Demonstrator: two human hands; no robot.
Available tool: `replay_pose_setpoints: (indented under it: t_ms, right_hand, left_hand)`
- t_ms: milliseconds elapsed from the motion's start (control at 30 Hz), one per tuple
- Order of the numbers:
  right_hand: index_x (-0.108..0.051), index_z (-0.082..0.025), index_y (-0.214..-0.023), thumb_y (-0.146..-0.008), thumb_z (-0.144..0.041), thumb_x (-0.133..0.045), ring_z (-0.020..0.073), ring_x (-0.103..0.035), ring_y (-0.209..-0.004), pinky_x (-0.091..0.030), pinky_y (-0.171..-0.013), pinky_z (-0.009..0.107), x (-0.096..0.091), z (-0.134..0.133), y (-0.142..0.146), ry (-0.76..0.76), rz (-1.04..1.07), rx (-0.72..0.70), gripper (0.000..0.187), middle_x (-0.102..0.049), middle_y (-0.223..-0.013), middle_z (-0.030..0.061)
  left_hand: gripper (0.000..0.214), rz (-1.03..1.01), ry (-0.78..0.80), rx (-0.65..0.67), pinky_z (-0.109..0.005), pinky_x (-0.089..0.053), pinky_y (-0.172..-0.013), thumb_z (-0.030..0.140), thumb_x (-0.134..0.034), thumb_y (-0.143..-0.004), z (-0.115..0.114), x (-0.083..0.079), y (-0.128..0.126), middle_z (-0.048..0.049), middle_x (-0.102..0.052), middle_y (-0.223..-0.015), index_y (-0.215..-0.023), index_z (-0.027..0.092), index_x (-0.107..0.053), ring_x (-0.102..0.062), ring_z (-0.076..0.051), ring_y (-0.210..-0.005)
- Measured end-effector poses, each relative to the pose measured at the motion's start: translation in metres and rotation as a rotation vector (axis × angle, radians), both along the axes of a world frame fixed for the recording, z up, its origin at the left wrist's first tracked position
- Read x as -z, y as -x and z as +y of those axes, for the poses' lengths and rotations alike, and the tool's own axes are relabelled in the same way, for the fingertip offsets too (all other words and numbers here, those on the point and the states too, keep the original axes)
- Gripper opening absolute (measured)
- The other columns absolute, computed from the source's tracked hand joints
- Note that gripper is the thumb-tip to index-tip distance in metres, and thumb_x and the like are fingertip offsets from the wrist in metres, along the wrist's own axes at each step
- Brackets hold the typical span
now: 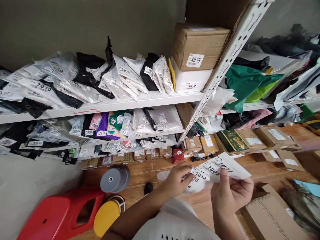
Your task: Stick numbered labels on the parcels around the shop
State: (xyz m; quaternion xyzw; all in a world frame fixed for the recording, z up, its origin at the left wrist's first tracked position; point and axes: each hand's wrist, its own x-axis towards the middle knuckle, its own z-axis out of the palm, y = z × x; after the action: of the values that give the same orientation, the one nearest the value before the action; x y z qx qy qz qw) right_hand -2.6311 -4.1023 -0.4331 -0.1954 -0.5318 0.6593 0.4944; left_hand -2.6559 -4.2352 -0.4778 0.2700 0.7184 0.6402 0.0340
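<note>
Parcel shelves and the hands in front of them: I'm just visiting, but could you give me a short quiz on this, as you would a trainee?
1. Multiple choice: which number is on the cardboard box that sits on top of the white box?
a) 4038
b) 4039
c) 7010

2. True or false: the left hand and the right hand both hold printed labels.

3. Fill in the missing colour: the large stool at the lower left of the picture is ____.

Key: 1. b; 2. true; 3. red.
</note>
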Motion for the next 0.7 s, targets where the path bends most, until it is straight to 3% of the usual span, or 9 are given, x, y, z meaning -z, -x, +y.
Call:
replay_pose_setpoints:
  t_ms: [233, 433, 700]
  right_hand:
    - [-0.059, -0.017, -0.084, -0.065, -0.014, -0.080, 0.0103, -0.063, -0.076, -0.052, -0.073, 0.022, 0.008, 0.026, -0.004, 0.031, -0.038, -0.089, 0.029, -0.069, -0.086, 0.0004]
    - [-0.058, -0.017, -0.082, -0.066, -0.015, -0.080, 0.0101, -0.061, -0.075, -0.050, -0.072, 0.022, 0.014, 0.041, -0.014, 0.036, -0.020, -0.029, 0.028, -0.067, -0.086, 0.0001]
    - [-0.058, -0.017, -0.083, -0.071, -0.020, -0.078, 0.0088, -0.060, -0.073, -0.050, -0.072, 0.021, 0.032, 0.059, -0.026, 0.121, -0.082, -0.150, 0.023, -0.065, -0.083, -0.0012]
  left_hand:
    - [0.019, 0.002, 0.008, -0.039, -0.024, -0.039, -0.066, 0.023, -0.056, -0.088, 0.019, 0.001, -0.008, -0.0038, -0.055, -0.076, -0.071, 0.015, -0.055, -0.051, -0.013, -0.073]
    - [0.018, -0.075, 0.109, -0.025, -0.021, -0.035, -0.059, 0.031, -0.063, -0.086, 0.028, -0.004, -0.021, 0.0011, -0.056, -0.067, -0.078, 0.015, -0.063, -0.047, -0.010, -0.061]
    - [0.017, -0.057, 0.087, -0.059, -0.022, -0.038, -0.064, 0.030, -0.065, -0.084, 0.043, -0.002, -0.035, -0.0026, -0.060, -0.074, -0.076, 0.015, -0.063, -0.052, -0.012, -0.069]
